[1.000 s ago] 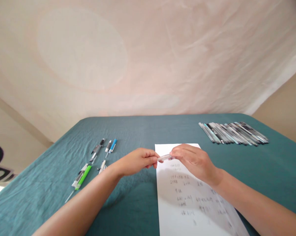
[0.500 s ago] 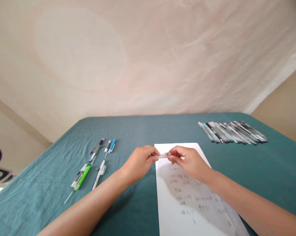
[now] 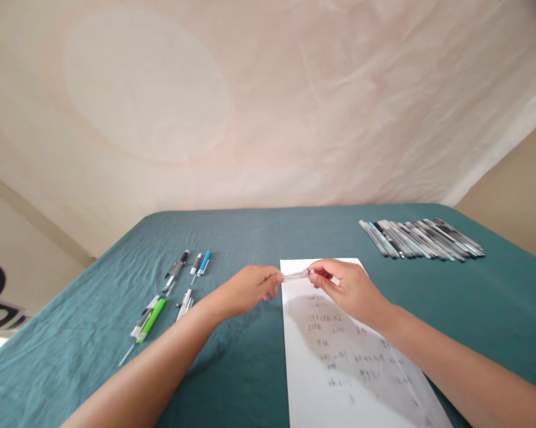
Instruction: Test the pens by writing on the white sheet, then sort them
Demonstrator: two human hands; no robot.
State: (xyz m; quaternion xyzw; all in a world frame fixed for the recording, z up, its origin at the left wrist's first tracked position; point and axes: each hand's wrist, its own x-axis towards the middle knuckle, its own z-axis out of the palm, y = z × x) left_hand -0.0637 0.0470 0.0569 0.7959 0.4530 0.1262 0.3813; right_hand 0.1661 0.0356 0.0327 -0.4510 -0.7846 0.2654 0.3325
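Note:
A slim clear pen (image 3: 296, 275) is held level between my two hands, above the top end of a white sheet of paper (image 3: 321, 356) with handwriting on it. My left hand (image 3: 259, 286) pinches the pen's left end between thumb and fingers. At the other end, the thumb and fingertips of my right hand (image 3: 337, 279) close on a small pinkish or dark part, too small to make out. My fingers hide both tips of the pen.
To the left lie a green pen (image 3: 152, 320), a blue pen (image 3: 204, 263), a black-and-clear pen (image 3: 176, 272) and a white pen (image 3: 184, 305) partly behind my left forearm. A row of several pens (image 3: 422, 239) lies at the back right on the green tablecloth (image 3: 254, 238).
Both hands have risen slightly. My left hand has moved a little left and its fingers have straightened, so more of the clear pen shows between the hands.

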